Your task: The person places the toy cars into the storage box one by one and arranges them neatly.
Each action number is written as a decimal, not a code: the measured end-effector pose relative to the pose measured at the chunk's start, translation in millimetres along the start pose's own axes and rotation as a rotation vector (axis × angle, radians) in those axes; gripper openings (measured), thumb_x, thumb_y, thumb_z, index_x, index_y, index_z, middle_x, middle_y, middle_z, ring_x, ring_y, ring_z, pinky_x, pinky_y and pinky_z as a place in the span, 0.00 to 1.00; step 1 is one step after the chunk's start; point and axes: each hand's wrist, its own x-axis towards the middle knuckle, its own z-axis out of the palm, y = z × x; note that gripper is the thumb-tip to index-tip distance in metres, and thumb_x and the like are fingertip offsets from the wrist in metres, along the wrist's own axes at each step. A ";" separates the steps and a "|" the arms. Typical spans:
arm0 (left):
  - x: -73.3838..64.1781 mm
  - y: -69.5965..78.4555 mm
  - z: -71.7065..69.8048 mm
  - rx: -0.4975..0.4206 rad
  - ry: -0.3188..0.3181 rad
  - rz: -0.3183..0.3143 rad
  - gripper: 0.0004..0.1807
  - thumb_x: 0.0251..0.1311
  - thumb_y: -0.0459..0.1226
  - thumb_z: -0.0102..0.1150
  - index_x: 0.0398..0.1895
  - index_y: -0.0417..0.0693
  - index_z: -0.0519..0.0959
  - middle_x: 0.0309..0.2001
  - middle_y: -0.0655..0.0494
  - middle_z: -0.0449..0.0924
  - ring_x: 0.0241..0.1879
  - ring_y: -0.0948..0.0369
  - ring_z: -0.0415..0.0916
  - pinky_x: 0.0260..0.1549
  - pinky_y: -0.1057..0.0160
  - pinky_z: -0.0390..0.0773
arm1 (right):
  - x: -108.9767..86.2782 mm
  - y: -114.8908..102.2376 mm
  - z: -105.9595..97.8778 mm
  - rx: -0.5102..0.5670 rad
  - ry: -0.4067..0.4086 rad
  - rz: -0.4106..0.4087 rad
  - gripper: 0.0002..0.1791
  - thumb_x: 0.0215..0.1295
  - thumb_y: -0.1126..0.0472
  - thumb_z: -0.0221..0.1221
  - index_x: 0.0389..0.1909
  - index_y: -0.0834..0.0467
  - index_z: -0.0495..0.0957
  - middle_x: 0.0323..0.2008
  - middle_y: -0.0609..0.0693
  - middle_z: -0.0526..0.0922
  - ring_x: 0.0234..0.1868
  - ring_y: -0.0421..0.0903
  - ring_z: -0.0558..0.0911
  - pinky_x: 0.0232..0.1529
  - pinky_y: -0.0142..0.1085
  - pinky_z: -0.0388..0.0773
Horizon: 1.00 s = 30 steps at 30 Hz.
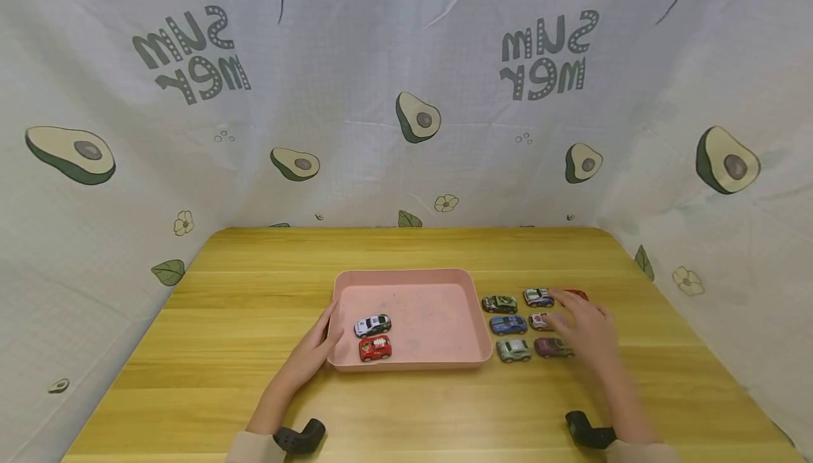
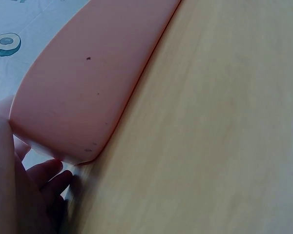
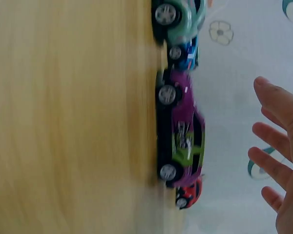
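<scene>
My left hand point(image 1: 312, 351) grips the left wall of a shallow pink tray point(image 1: 413, 365), its thumb over the rim and its fingers along the outside. A white toy car point(image 1: 372, 325) and a red one point(image 1: 375, 348) sit side by side inside the tray. Over the group of toy cars to the right hovers my right hand point(image 1: 587, 329), fingers spread and holding nothing. Nearest to it are a striped white car point(image 1: 537, 298), a white-and-pink car point(image 1: 540, 321), a purple-and-green car point(image 3: 185, 131) and a red car point(image 3: 189, 193), which the hand partly hides in the head view.
Beside the tray's right wall stand a dark green car point(image 1: 499, 304), a blue car point(image 1: 508, 325) and a pale green car point(image 1: 513, 350). Everything rests on a wooden table point(image 1: 254, 272). A patterned white cloth point(image 1: 356, 61) hangs behind it and along both sides.
</scene>
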 end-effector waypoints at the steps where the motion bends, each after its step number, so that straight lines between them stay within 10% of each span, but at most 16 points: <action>1: -1.6 4.2 -0.7 -0.006 -0.003 -0.001 0.33 0.65 0.46 0.45 0.71 0.55 0.48 0.72 0.46 0.45 0.71 0.48 0.42 0.67 0.45 0.46 | 0.2 4.0 -0.7 -0.001 -0.006 0.008 0.28 0.56 0.51 0.61 0.56 0.59 0.71 0.53 0.64 0.74 0.52 0.64 0.73 0.52 0.63 0.57; 8: -12.3 31.8 -4.6 0.004 -0.027 -0.018 0.33 0.67 0.43 0.44 0.71 0.48 0.46 0.71 0.43 0.44 0.70 0.47 0.41 0.68 0.45 0.46 | 5.5 31.0 -1.6 0.010 -0.034 0.037 0.28 0.58 0.50 0.58 0.55 0.63 0.70 0.54 0.67 0.73 0.52 0.67 0.71 0.52 0.64 0.55; 21: -11.8 31.7 -5.9 0.017 -0.023 -0.024 0.33 0.66 0.44 0.44 0.71 0.49 0.47 0.71 0.43 0.44 0.70 0.47 0.42 0.67 0.44 0.46 | 34.3 64.3 -1.8 -0.044 -0.280 0.108 0.33 0.59 0.51 0.57 0.61 0.65 0.63 0.59 0.70 0.64 0.58 0.69 0.63 0.53 0.68 0.51; 30: -12.0 30.6 -5.1 0.020 -0.021 -0.012 0.33 0.66 0.43 0.44 0.71 0.49 0.47 0.71 0.43 0.45 0.70 0.47 0.43 0.67 0.45 0.47 | 39.2 76.1 8.1 0.112 -0.370 0.152 0.32 0.62 0.56 0.54 0.63 0.67 0.58 0.61 0.74 0.59 0.59 0.73 0.59 0.56 0.66 0.55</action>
